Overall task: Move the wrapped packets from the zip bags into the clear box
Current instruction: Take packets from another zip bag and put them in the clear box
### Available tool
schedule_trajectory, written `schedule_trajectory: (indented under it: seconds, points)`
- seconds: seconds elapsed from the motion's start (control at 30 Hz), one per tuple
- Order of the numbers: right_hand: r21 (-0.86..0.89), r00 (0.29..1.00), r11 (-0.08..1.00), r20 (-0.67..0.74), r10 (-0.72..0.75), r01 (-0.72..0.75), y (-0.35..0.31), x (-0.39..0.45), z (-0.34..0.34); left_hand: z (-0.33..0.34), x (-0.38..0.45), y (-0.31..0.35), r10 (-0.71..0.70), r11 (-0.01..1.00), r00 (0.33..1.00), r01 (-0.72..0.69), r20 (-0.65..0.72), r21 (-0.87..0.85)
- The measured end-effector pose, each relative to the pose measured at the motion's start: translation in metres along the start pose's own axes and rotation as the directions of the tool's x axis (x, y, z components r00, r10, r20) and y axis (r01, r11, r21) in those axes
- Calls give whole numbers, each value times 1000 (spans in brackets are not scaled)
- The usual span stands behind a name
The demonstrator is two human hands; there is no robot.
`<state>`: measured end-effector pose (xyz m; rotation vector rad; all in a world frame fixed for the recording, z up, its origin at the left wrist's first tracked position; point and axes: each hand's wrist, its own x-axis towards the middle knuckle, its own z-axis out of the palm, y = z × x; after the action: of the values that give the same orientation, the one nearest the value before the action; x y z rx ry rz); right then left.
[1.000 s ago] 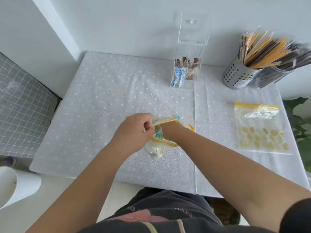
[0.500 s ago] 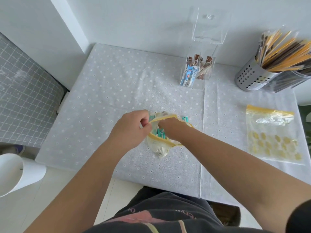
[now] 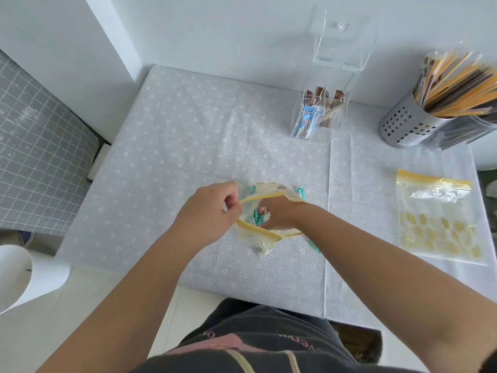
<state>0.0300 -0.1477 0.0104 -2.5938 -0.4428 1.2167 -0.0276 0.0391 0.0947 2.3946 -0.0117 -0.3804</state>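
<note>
Zip bag (image 3: 258, 232) sat mid-table, w/ bare cloth (image 3: 172, 146) all round and the clear box (image 3: 320, 117) well back by the wall. Left hand (image 3: 207, 214) pinched the bag's yellow rim; right hand (image 3: 277, 214) was inside among teal packets (image 3: 258, 215), grip hidden. Vs. a sec ago, mouth gaped wider.
</note>
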Motion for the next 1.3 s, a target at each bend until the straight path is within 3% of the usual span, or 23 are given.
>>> schedule_trajectory:
  seconds: [0.2, 0.27, 0.43, 0.6, 0.67, 0.8, 0.97, 1.07, 1.17, 1.3]
  points:
    - [278, 998, 960, 55, 22, -36, -2, 6, 16, 4, 4, -2, 32, 999, 999, -32, 27, 10]
    - [294, 998, 955, 48, 28, -41, -7, 2, 16, 5, 4, -2, 39, 999, 999, -39, 36, 14]
    - [197, 997, 978, -39, 74, -65, -15, -7, 15, 4, 7, 1, 61, 997, 998, -62, 36, 37]
    - [-148, 961, 989, -273, -30, -11, -35, -42, -6, 4, 8, 4, 65, 994, 997, -68, 31, 84]
    - [-118, 932, 993, -360, -47, 5, -36, -67, -21, 3, 10, 5, 58, 993, 998, -61, 31, 102]
    - [266, 833, 962, -544, 101, 57, -16, -122, -76, 3, 15, 3, 46, 995, 998, -49, 39, 87]
    - [628, 656, 754, -653, 379, 190, 54, -125, -143, 6, 16, 4, 37, 996, 998, -42, 58, 79]
    - [708, 483, 665, -680, 552, 238, 87, -97, -167, 7, 16, 8, 51, 994, 997, -57, 61, 88]
    - [714, 315, 662, -697, 644, 228, 102, -67, -178, 10, 16, 11, 59, 992, 996, -65, 63, 105]
    - [669, 210, 726, -742, 637, 162, 111, -37, -171, 13, 15, 9, 70, 989, 994, -79, 79, 123]
